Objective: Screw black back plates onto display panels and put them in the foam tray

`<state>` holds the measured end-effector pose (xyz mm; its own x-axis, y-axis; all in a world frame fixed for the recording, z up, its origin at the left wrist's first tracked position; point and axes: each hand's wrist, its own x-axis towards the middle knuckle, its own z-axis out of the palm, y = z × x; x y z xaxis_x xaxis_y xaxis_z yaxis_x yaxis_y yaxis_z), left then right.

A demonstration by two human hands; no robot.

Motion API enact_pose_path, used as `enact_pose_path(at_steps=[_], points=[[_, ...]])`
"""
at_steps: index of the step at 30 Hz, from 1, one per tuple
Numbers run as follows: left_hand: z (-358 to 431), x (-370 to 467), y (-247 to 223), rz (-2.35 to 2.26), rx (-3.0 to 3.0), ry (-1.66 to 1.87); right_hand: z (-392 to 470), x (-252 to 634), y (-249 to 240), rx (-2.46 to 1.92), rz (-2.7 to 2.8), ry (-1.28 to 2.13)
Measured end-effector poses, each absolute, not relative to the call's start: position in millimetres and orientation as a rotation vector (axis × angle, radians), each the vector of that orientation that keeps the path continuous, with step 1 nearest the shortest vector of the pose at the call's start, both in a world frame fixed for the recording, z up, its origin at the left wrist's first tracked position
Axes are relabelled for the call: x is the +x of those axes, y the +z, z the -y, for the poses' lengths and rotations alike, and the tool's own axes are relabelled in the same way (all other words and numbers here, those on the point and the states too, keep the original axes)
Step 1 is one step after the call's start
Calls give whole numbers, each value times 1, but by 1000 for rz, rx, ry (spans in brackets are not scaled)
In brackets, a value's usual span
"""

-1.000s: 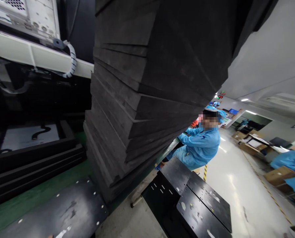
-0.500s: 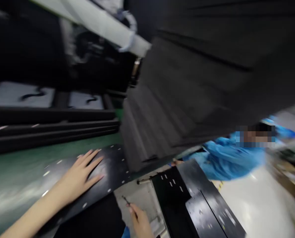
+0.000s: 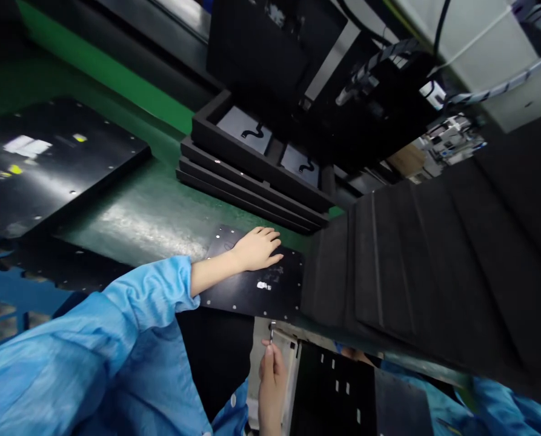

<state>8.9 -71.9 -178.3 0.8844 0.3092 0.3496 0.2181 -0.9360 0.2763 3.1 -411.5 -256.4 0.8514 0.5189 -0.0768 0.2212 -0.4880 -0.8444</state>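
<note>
My left hand [image 3: 257, 248] lies flat on a black plate [image 3: 234, 293] with small pale dots along its edges, its fingers spread. Lower down, my right hand [image 3: 271, 381] pinches a thin, small metallic tool [image 3: 272, 330] pointing away from me; its exact kind is too small to make out. Under that hand is a pale grey surface [image 3: 254, 387]. Just right of it sits a black slotted panel [image 3: 325, 393].
Stacked black foam trays [image 3: 261, 175] hold pale sheets with dark curved strips. A tall pile of black foam [image 3: 415, 266] rises at right. Another dotted black plate [image 3: 61, 163] rests on the green bench [image 3: 143, 206]. A co-worker's blue sleeve [image 3: 501, 399] shows at lower right.
The view has swung left, so the foam pile appears farther right and more of the green bench shows. My left hand stays on the plate; my right still holds the thin tool.
</note>
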Motion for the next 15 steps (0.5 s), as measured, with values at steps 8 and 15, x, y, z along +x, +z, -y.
enact_pose_path(at_steps=[8, 15], points=[[70, 12, -180, -364, 2804, 589, 408, 3, -244, -2126, 441, 459], [69, 12, -177, -312, 2796, 555, 421, 20, -185, -2479, 661, 507]])
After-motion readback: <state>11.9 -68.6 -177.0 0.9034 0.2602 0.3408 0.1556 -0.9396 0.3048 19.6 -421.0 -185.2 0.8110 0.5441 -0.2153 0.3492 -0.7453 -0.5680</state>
